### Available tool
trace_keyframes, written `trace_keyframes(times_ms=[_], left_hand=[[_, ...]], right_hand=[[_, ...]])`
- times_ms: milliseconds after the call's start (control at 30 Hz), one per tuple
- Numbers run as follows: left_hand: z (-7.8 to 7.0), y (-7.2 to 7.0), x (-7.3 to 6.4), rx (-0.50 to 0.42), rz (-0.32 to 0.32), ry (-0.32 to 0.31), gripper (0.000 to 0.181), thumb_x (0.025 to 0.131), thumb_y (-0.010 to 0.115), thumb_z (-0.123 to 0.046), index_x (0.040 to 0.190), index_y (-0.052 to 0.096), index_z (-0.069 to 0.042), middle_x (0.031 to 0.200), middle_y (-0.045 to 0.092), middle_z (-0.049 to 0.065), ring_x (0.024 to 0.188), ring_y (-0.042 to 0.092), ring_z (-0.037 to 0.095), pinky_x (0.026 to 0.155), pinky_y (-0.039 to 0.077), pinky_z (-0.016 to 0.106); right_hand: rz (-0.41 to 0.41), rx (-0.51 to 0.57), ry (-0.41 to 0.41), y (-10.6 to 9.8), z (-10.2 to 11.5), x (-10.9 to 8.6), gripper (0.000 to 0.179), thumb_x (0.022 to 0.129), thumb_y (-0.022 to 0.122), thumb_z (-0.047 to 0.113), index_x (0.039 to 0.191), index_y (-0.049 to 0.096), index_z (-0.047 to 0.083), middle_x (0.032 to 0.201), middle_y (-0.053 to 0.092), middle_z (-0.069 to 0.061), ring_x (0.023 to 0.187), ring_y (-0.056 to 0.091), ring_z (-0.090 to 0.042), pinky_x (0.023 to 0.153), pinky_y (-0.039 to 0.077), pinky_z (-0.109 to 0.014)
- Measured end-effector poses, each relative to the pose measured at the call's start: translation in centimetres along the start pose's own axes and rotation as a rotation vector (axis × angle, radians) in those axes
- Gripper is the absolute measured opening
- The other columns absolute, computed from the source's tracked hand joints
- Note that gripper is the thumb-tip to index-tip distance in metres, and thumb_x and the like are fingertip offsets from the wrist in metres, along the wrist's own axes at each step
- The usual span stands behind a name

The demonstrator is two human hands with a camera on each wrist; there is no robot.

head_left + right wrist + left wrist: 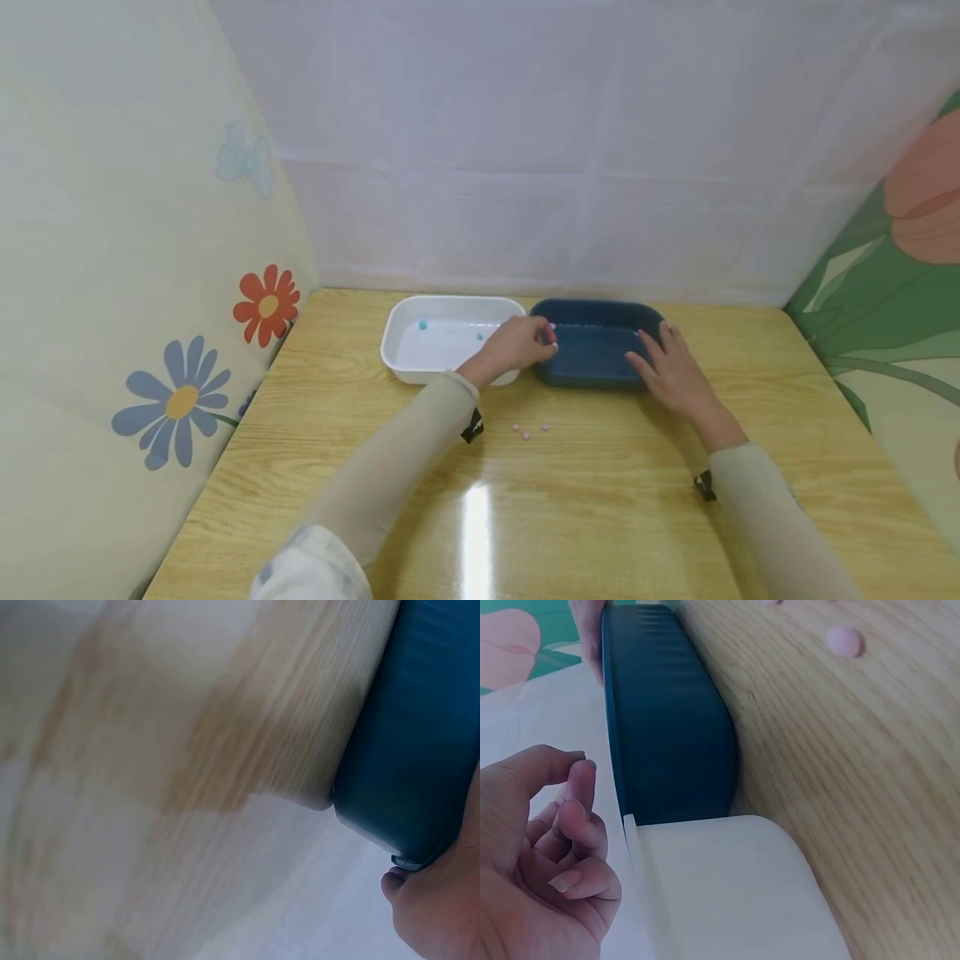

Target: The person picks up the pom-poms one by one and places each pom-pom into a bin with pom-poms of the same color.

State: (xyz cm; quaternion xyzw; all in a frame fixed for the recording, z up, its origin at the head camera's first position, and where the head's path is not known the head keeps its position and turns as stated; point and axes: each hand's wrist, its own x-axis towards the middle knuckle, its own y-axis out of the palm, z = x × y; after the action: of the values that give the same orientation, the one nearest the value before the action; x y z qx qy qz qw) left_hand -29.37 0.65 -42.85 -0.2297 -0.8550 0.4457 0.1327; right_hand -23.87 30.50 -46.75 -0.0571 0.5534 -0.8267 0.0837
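My left hand [517,343] hovers over the left end of a dark blue tray [592,379], its wrist above the neighbouring white tray. Thumb and index fingertips meet and the other fingers curl in; in the left wrist view nothing shows between the fingertips of that hand [551,847]. A tiny pale pink ball [553,326] appears just past the index finger, against the blue tray. My right hand [678,375] rests at the blue tray's right end, fingers spread and fairly straight over the rim. In the right wrist view, that hand [435,907] overlaps the tray's rim.
Two teal balls [422,325] lie in the white tray [450,373], side by side with the blue one. Three pink balls [526,436] lie on the wooden table [585,508] in front of the trays. A white cloth backdrop [480,225] hangs behind.
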Motion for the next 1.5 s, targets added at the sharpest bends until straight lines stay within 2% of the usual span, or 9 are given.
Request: trace_keyframes(times_ms=[433,667,867,1000,1267,1500], left_hand=[[0.1,0.0,0.8,-0.028,-0.004,-0.054,0.017,0.095,0.071,-0.026,0.107,0.069,-0.014,0.073,0.068,-0.005,0.061,0.06,0.01,0.055,0.047,0.025],[-0.3,-0.9,0.3,-0.014,-0.006,-0.02,0.019,0.098,0.067,-0.028,0.112,0.069,-0.014,0.076,0.069,-0.003,0.061,0.061,0.01,0.055,0.048,0.025],[-0.5,-1.5,-1.0,0.02,-0.03,0.049,0.017,0.097,0.068,-0.026,0.109,0.07,-0.015,0.071,0.063,-0.004,0.056,0.053,0.01,0.054,0.044,0.025],[-0.1,-1.7,-2.1,0.035,-0.026,0.08,0.016,0.097,0.068,-0.025,0.109,0.071,-0.015,0.07,0.062,-0.005,0.057,0.054,0.01,0.056,0.044,0.026],[0.4,-1.9,-4.9,0.073,0.042,0.084,0.013,0.097,0.067,-0.026,0.107,0.07,-0.018,0.07,0.063,-0.007,0.055,0.054,0.009,0.055,0.045,0.027],[0.9,-1.5,-6.6,0.097,0.089,0.127,0.017,0.096,0.067,-0.026,0.109,0.071,-0.017,0.074,0.064,-0.009,0.062,0.056,0.007,0.064,0.049,0.026]], right_hand=[[-0.006,0.004,-0.001,0.1,0.0,0.0,0.079,0.108,0.028,0.057,0.16,0.02,-0.001,0.164,-0.006,-0.033,0.151,-0.003,-0.052,0.118,0.007,-0.068],[-0.009,-0.002,-0.007,0.0,0.0,0.0,0.078,0.108,0.028,0.057,0.16,0.021,-0.002,0.164,-0.005,-0.034,0.151,-0.003,-0.052,0.118,0.008,-0.067],[-0.009,-0.004,-0.012,0.0,-0.2,0.1,0.079,0.108,0.028,0.057,0.159,0.021,-0.002,0.164,-0.005,-0.034,0.151,-0.003,-0.053,0.118,0.008,-0.068],[-0.009,-0.005,-0.012,0.1,-0.3,0.1,0.078,0.108,0.029,0.056,0.159,0.022,-0.003,0.164,-0.004,-0.034,0.151,-0.003,-0.052,0.119,0.008,-0.067],[-0.024,-0.003,-0.018,0.1,0.0,-0.1,0.076,0.108,0.032,0.054,0.158,0.025,-0.003,0.163,-0.001,-0.036,0.151,0.0,-0.053,0.118,0.01,-0.067],[-0.017,-0.008,-0.014,0.0,0.0,0.0,0.077,0.108,0.031,0.054,0.158,0.024,-0.004,0.163,-0.002,-0.036,0.15,0.0,-0.054,0.118,0.01,-0.067]])
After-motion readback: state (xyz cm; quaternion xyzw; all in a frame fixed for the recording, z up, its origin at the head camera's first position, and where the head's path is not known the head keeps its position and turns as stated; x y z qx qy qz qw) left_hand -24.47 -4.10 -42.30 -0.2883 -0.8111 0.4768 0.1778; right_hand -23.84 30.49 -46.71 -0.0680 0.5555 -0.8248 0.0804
